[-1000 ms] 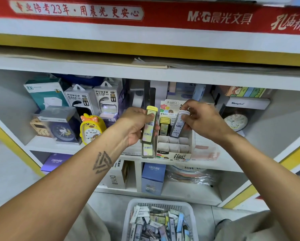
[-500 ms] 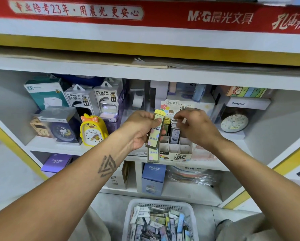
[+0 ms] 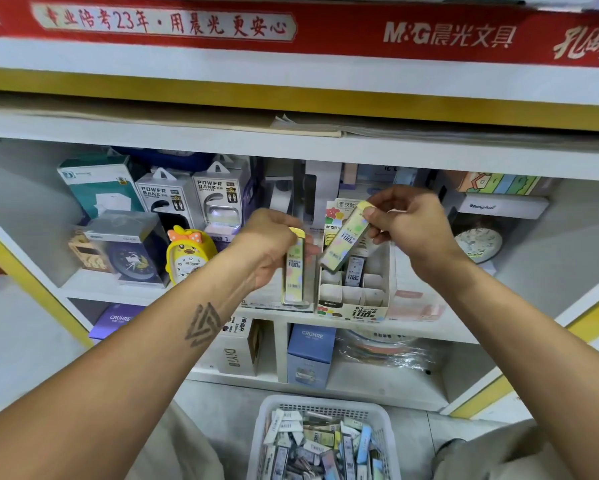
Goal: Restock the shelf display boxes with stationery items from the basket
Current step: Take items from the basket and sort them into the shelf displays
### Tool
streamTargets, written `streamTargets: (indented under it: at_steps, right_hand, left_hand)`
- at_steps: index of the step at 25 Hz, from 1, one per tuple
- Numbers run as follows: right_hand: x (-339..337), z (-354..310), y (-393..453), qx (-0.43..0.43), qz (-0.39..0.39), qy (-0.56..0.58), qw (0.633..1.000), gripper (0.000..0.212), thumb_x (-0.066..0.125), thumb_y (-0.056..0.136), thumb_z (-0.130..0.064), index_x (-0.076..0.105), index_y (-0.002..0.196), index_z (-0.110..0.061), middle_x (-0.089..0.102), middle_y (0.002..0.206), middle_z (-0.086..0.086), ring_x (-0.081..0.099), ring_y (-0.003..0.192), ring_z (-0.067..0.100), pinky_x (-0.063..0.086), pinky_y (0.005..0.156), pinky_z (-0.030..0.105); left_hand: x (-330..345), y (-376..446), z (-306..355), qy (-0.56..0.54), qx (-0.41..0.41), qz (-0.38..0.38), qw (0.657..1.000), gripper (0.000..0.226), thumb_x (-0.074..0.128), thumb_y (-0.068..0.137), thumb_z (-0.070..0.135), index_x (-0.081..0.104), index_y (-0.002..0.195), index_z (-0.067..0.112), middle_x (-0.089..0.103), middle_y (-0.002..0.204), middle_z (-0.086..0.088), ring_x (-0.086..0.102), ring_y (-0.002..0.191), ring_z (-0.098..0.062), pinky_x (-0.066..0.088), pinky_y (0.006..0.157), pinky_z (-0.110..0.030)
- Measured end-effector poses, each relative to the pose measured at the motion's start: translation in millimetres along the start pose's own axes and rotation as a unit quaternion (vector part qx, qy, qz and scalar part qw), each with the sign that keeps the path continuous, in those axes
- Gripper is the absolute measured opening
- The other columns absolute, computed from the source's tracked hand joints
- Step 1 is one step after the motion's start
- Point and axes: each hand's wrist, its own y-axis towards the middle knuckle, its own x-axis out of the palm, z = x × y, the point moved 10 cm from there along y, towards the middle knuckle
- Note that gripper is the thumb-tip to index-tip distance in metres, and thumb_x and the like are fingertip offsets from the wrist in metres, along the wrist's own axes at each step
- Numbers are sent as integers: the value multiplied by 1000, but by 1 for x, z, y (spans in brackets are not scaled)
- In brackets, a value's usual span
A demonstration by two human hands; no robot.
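Observation:
A white display box (image 3: 355, 301) with cardboard dividers stands at the shelf's front edge; a grey lead case (image 3: 354, 270) stands upright in one cell. My right hand (image 3: 412, 225) pinches the top of a yellow lead case (image 3: 343, 242), tilted above the box's back cells. My left hand (image 3: 270, 244) holds another yellow lead case (image 3: 294, 271) upright, just left of the box. Below, a white basket (image 3: 320, 405) holds several small lead cases.
A yellow duck alarm clock (image 3: 189, 254), power bank packs (image 3: 218, 195) and a boxed clock (image 3: 131, 251) fill the shelf's left side. A round clock (image 3: 478, 244) sits to the right. Boxes stand on the lower shelf (image 3: 377, 379). The shelf edge (image 3: 291, 147) overhangs above.
My right hand let go of the grey case in the box, took one yellow case from my left hand and lifted it to the right. My left hand now holds one case.

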Motion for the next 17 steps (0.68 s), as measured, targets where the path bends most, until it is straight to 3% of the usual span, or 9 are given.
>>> streamTargets:
  at_steps: [3, 8, 12, 17]
  right_hand:
    - [8, -11, -2, -84, -28, -116, 989, 17, 71, 90, -2, 67, 88, -19, 70, 80, 6, 69, 58, 18, 60, 60, 31]
    - [41, -21, -17, -231, -59, -330, 913, 10, 72, 90, -13, 69, 98, -18, 66, 88, -7, 62, 75, 14, 54, 73, 34]
    - [47, -21, -19, -255, -52, -343, 903, 10, 72, 90, -12, 67, 98, -15, 67, 88, -3, 59, 74, 16, 52, 70, 35]
    - [50, -26, -22, -282, -46, -347, 893, 8, 73, 89, -12, 66, 92, -13, 68, 80, -1, 61, 70, 20, 53, 67, 38]
  left_hand:
    - [-18, 3, 3, -20, 17, 55, 998, 25, 40, 95, -18, 48, 115, -4, 63, 89, -27, 68, 87, -41, 57, 86, -56]
    - [-7, 1, 1, -24, 16, 23, 999, 21, 44, 96, -15, 47, 112, -1, 68, 100, -28, 71, 94, -38, 56, 88, -55]
    - [0, -1, -3, 17, 9, -23, 1000, 21, 51, 99, -5, 58, 118, 0, 75, 106, -15, 73, 100, -27, 55, 77, -41]
    - [3, -1, 0, 3, 22, -19, 1000, 22, 51, 98, -8, 58, 118, -8, 71, 103, -24, 71, 101, -36, 58, 86, -48]
